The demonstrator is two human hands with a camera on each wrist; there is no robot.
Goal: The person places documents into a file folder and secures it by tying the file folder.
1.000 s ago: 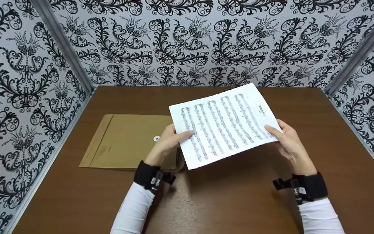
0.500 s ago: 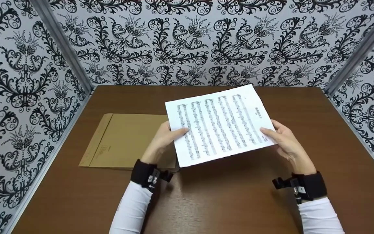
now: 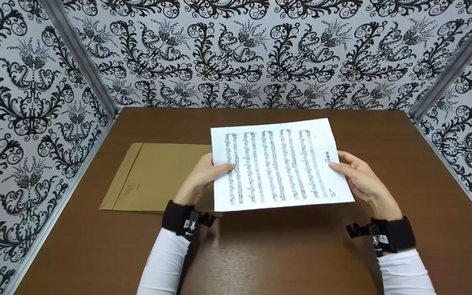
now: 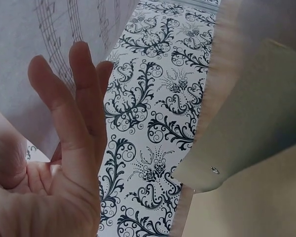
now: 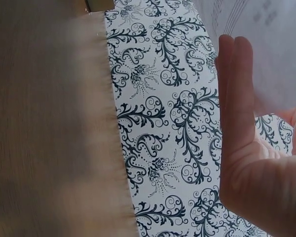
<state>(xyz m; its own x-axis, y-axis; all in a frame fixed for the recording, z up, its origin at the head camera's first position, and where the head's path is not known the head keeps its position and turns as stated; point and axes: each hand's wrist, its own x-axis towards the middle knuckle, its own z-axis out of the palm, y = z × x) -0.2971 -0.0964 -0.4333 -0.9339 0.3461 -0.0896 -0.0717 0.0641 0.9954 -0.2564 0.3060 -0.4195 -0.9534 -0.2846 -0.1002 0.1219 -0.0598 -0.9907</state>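
A white sheet of music, printed with rows of staves turned sideways, is held up over the table between both hands. My left hand pinches its left edge, thumb on the printed face and fingers behind. On the right edge my right hand grips it the same way. In the left wrist view the fingers spread against the back of the paper. The right wrist view shows two fingers lying along the sheet's back. A brown paper envelope lies at the left, its right end hidden by the sheet and left hand.
The brown wooden table reaches back to a wall with black scroll patterns on white. Similar patterned panels stand left and right, joined by grey metal posts. In the left wrist view, the envelope's flap stands raised.
The sheet of music has turned clockwise to lie nearly level, its right end dropping toward me. The left hand has shifted slightly left, covering more of the envelope. Both hands keep their hold.
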